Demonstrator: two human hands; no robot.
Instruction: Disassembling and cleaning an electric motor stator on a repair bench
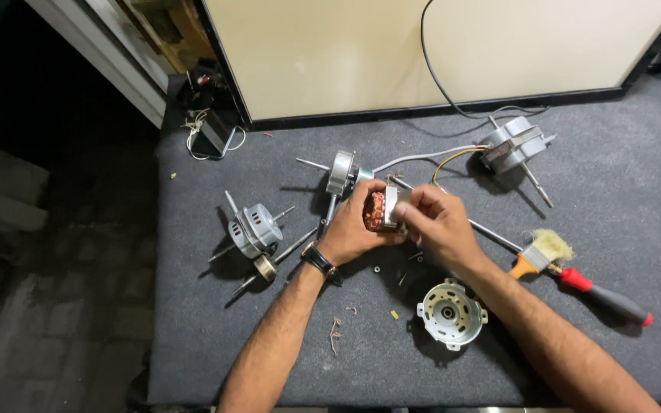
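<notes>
I hold the stator [380,210] above the mat [613,176]: left hand [353,229] wraps it, right hand [434,222] pinches its edge, so the windings face me.

Both hands meet over the dark grey felt-topped desk [575,321]. Left hand [353,229], black-strapped wristwatch [317,260] on the wrist, cups a small motor stator with copper-red windings in a silver metal frame [380,211]; right hand [437,226] grips its right side with the fingers [416,208]. Below the right forearm: round silver metal end cover [450,313], open side up. Right of it: orange-handled paintbrush with pale bristles [542,255] touching a red-and-black-handled screwdriver [602,294]. Left: small grey assembled motor with shaft [254,229]. Top right: another grey motor with yellow and white wires [512,144]. Just above the hands: silver motor end housing on a shaft [340,173].
</notes>
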